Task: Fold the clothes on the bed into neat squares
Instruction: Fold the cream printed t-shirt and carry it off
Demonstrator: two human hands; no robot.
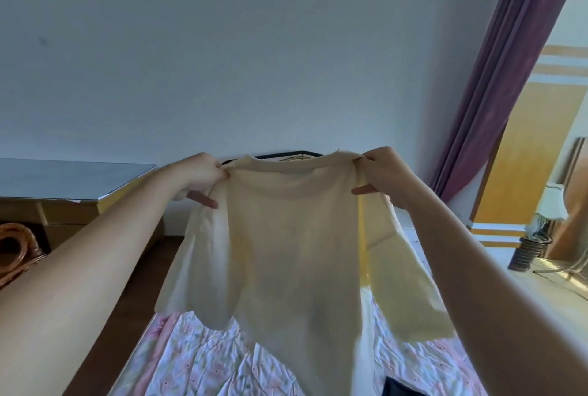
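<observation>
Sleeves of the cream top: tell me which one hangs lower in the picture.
The sleeve below the right hand; its cuff ends lower than the other's.

Shirt: we see a cream shirt [296, 252] held up in the air over the bed [203, 360], sleeves hanging down at both sides.
Left hand: our left hand [199, 177] pinches the shirt's left shoulder.
Right hand: our right hand [386, 177] pinches the right shoulder, level with the left.
Bed: we see a pink floral sheet under the shirt's hem.
Surroundings: a bench [73, 177] stands at left, a purple curtain [496, 77] at right.
</observation>
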